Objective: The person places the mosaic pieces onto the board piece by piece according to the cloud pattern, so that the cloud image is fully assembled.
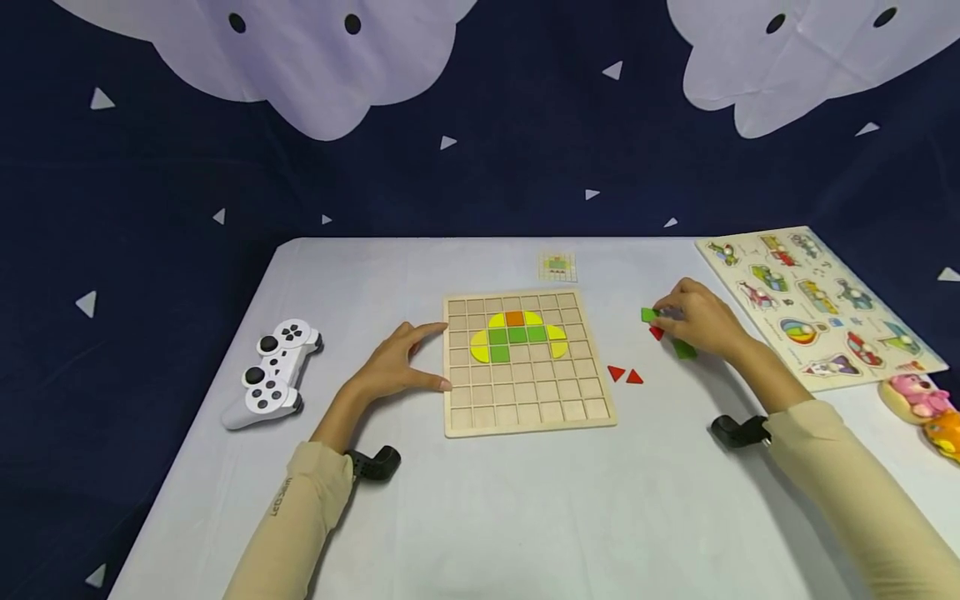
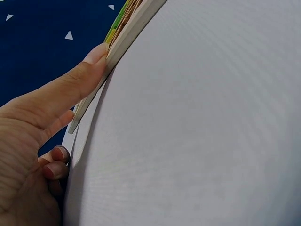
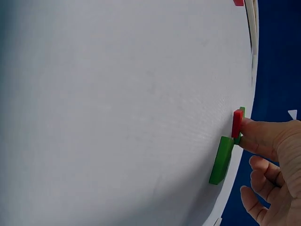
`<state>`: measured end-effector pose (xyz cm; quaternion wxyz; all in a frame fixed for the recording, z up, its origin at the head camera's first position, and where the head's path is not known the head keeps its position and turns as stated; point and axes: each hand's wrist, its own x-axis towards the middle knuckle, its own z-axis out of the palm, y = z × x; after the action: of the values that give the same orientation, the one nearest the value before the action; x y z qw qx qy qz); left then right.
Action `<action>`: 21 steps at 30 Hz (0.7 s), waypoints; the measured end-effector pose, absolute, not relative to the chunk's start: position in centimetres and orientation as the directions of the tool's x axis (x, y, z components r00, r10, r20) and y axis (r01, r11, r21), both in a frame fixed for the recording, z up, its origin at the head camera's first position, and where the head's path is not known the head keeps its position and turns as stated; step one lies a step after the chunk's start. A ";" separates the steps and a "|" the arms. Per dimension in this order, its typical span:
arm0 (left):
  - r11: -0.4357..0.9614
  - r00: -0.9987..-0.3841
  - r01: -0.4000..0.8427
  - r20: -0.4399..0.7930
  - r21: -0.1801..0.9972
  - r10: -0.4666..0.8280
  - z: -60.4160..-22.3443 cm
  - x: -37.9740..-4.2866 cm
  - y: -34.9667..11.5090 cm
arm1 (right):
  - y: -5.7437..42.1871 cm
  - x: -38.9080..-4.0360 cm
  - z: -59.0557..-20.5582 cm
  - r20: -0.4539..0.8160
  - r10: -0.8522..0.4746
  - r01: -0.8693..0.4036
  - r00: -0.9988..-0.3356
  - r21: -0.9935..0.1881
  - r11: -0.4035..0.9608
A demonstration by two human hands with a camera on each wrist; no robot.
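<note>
A square wooden grid board (image 1: 525, 412) lies on the table with yellow, orange and green pieces set in its cells. My left hand (image 1: 393, 364) is at its left side, thumb and forefinger spread along the edge. In the left wrist view the thumb (image 2: 77, 82) rests against the board's rim (image 2: 127, 44). Over to the right, my right hand (image 1: 697, 317) pinches a green square piece (image 1: 648, 315) at its fingertips. A red triangle piece (image 3: 237, 123) lies right at those fingertips, and more green (image 3: 221, 161) sits just beside it, partly under the hand in the head view.
Two red triangles (image 1: 626, 375) lie right of the board. A small pattern card (image 1: 557, 267) is behind it. A white game controller (image 1: 273, 371) sits at left. At right are a picture puzzle board (image 1: 817, 304) and pink and orange toys (image 1: 918, 398).
</note>
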<state>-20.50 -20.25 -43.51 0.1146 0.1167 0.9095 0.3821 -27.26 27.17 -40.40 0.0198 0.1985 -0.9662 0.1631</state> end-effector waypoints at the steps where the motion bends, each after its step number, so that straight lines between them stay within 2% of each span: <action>1: 0.679 -0.946 0.125 -0.119 0.724 0.301 -43.6 -20.5 -20.2 | 27.2 -27.3 -40.4 0.098 -0.382 -0.393 -0.919 -0.302 0.868; 10: 0.674 -0.945 0.135 -0.109 0.726 0.307 -43.6 -20.5 -20.3 | 27.4 -27.7 -40.5 0.063 -0.360 -0.360 -0.931 -0.325 0.875; 21: 0.680 -0.945 0.135 -0.114 0.721 0.308 -43.6 -20.5 -20.1 | 25.0 -26.8 -41.0 0.200 -0.435 -0.476 -0.878 -0.276 0.835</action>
<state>-20.55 -20.15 -43.58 0.1138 0.1216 0.9095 0.3809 -26.81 24.99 -40.96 0.0647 0.2384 -0.9556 0.1608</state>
